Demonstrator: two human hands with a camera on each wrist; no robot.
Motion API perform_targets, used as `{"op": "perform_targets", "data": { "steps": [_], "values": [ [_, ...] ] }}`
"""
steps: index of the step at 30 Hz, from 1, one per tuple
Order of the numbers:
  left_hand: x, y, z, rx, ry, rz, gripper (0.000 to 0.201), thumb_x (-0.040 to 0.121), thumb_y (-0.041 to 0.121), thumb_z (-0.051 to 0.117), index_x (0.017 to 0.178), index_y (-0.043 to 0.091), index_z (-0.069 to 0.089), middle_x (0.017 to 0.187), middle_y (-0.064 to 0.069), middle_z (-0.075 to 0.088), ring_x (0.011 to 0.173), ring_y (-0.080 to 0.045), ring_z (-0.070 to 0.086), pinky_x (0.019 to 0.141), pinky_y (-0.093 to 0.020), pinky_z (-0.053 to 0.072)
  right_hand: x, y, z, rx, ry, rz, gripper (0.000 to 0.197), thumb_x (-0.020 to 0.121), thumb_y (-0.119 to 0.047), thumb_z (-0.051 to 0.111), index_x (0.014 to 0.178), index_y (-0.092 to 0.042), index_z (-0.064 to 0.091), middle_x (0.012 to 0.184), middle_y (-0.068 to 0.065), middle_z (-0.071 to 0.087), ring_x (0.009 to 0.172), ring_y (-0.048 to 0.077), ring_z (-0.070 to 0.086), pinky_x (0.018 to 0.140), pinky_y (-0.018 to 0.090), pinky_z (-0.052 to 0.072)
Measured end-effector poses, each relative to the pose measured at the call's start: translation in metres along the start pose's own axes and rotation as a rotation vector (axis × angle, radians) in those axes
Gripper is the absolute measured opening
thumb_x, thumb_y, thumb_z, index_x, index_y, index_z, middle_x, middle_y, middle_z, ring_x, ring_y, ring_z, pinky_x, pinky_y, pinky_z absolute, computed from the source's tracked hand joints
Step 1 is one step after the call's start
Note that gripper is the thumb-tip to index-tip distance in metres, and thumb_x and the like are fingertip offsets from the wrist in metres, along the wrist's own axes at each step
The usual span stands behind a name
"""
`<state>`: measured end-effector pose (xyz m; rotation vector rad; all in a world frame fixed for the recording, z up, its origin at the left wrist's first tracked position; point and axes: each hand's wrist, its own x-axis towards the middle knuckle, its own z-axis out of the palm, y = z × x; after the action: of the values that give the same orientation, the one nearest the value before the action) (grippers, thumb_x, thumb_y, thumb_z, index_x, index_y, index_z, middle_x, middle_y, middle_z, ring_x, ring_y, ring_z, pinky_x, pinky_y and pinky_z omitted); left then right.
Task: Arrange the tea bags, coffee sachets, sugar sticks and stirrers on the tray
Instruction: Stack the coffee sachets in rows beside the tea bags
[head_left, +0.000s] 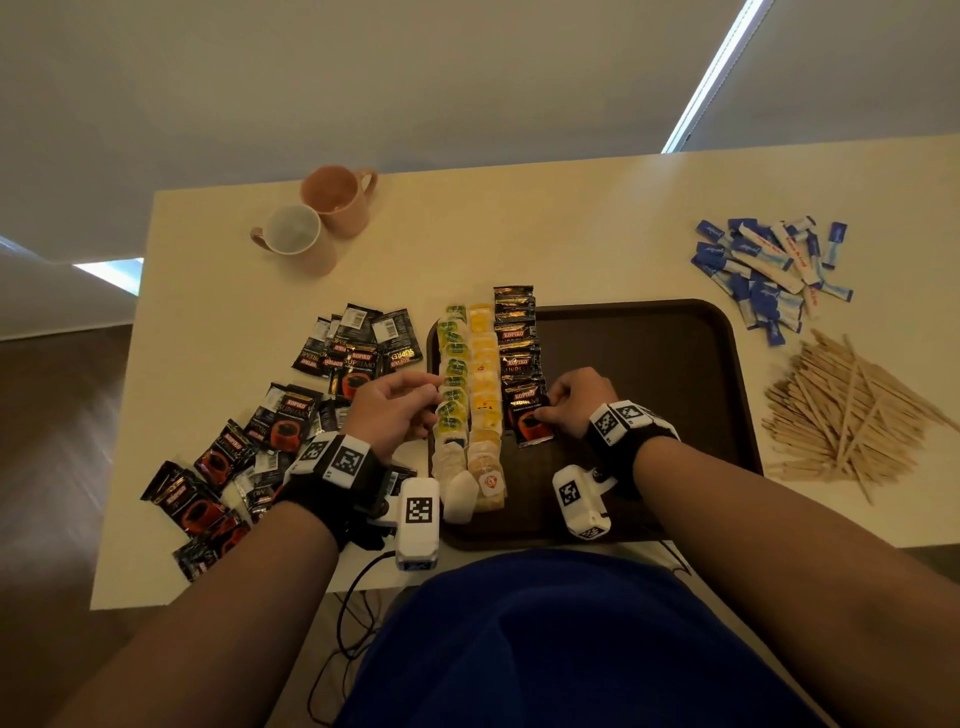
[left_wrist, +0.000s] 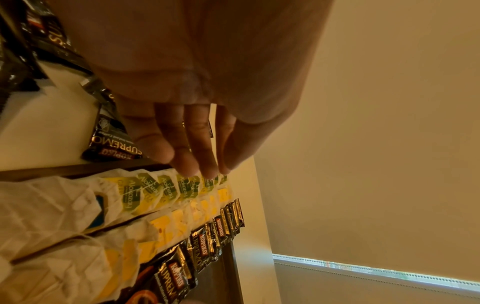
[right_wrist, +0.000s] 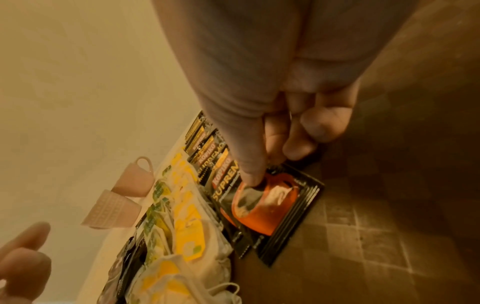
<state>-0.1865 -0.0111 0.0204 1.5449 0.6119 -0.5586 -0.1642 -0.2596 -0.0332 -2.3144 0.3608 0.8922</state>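
Note:
A dark brown tray (head_left: 649, 364) carries two rows of tea bags, green-tagged (head_left: 453, 379) and yellow-tagged (head_left: 485, 387), beside a row of overlapping black coffee sachets (head_left: 518, 343). My right hand (head_left: 550, 410) pinches the nearest coffee sachet (head_left: 532, 423) at the front of that row, thumb on top, and the sachet (right_wrist: 275, 201) lies flat on the tray. My left hand (head_left: 431, 400) hovers at the tray's left rim with loosely extended fingers (left_wrist: 205, 164) just over the green-tagged tea bags (left_wrist: 161, 191), holding nothing. Sugar sticks (head_left: 769, 270) and wooden stirrers (head_left: 841, 415) lie in heaps off the tray.
Several loose coffee sachets (head_left: 280, 421) are scattered on the table left of the tray. Two pink mugs (head_left: 311, 228) lie on their sides at the back left. The right part of the tray (right_wrist: 363, 236) is bare. The table's front edge meets my lap.

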Motion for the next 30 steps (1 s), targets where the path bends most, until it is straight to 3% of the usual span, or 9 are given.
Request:
{"op": "perform_targets", "data": {
  "steps": [9, 15, 20, 24, 30],
  "values": [
    [-0.0036, -0.0006, -0.0013, 0.008, 0.012, -0.018, 0.013, 0.097, 0.007, 0.059, 0.1, 0.014, 0.07, 0.084, -0.003, 0.07, 0.067, -0.013, 0.06, 0.056, -0.022, 0.051, 0.0057, 0.0008, 0.0048, 0.059, -0.015, 0.05, 0.021, 0.084, -0.026, 0.078, 0.087, -0.006, 0.074, 0.089, 0.007, 0.073, 0.084, 0.018, 0.068, 0.077, 0.033, 0.056],
    [-0.0032, -0.0025, -0.0013, 0.006, 0.022, -0.024, 0.012, 0.097, 0.007, 0.06, 0.1, 0.014, 0.07, 0.083, -0.003, 0.07, 0.066, -0.013, 0.06, 0.057, -0.022, 0.05, 0.0069, 0.0008, 0.0011, 0.098, 0.035, 0.009, 0.016, 0.083, -0.027, 0.078, 0.076, -0.017, 0.067, 0.079, -0.001, 0.068, 0.075, 0.015, 0.065, 0.07, 0.03, 0.053],
    [-0.0032, -0.0031, -0.002, 0.019, 0.016, -0.029, 0.013, 0.097, 0.008, 0.059, 0.099, 0.015, 0.07, 0.085, -0.003, 0.07, 0.067, -0.013, 0.06, 0.056, -0.022, 0.05, 0.0086, -0.0032, 0.0024, 0.1, 0.052, 0.011, 0.018, 0.083, -0.028, 0.078, 0.085, -0.012, 0.069, 0.084, 0.003, 0.07, 0.078, 0.018, 0.067, 0.077, 0.034, 0.058],
    [-0.0032, -0.0022, -0.0027, 0.015, 0.022, -0.033, 0.013, 0.097, 0.008, 0.059, 0.099, 0.015, 0.07, 0.085, -0.003, 0.071, 0.068, -0.013, 0.061, 0.058, -0.023, 0.051, 0.0083, -0.0023, 0.0045, 0.092, 0.062, 0.013, 0.02, 0.081, -0.031, 0.08, 0.079, -0.022, 0.063, 0.086, -0.001, 0.067, 0.08, 0.015, 0.066, 0.078, 0.032, 0.058],
    [-0.0016, -0.0025, -0.0037, 0.006, 0.029, -0.031, 0.013, 0.097, 0.008, 0.059, 0.1, 0.015, 0.07, 0.085, -0.003, 0.071, 0.067, -0.013, 0.061, 0.057, -0.023, 0.051, 0.0089, -0.0012, -0.0007, 0.104, 0.067, 0.024, 0.021, 0.081, -0.036, 0.079, 0.084, -0.024, 0.062, 0.09, -0.002, 0.068, 0.082, 0.015, 0.066, 0.079, 0.032, 0.057]
  ]
}}
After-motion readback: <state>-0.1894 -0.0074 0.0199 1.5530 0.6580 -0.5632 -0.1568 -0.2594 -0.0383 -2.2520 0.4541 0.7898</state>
